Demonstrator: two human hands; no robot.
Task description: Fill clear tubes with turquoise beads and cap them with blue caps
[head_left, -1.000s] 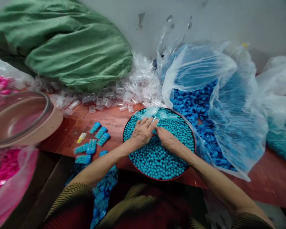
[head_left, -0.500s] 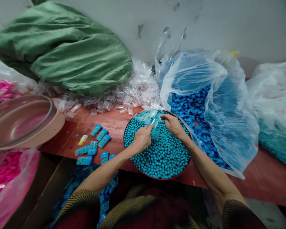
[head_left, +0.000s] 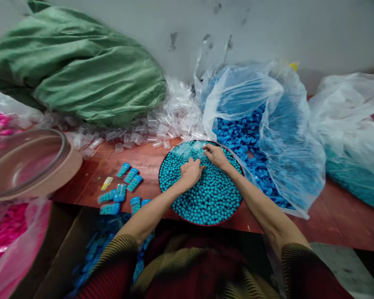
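A round red-rimmed tray [head_left: 162, 166] full of small teal beads [head_left: 212, 199] sits at the table's front edge. Several small clear plastic boxes [head_left: 190, 148] lie on the beads at the tray's far side. My left hand [head_left: 190, 171] rests on the beads with its fingers curled, close to those boxes. My right hand [head_left: 216, 155] is just beyond it, fingers pinched at one of the clear boxes. The two hands nearly touch.
Filled blue boxes [head_left: 127, 182] lie left of the tray, more in a carton [head_left: 90, 257] below. A heap of clear boxes [head_left: 162, 120], a green sack [head_left: 81, 70], bags of blue caps [head_left: 252, 137], teal beads [head_left: 355, 166], and a pink basin [head_left: 31, 162] surround it.
My right hand went from beside the left hand out to the clear boxes at the tray's far edge, then back a little. My left hand stayed on the beads. The view shifted slightly.
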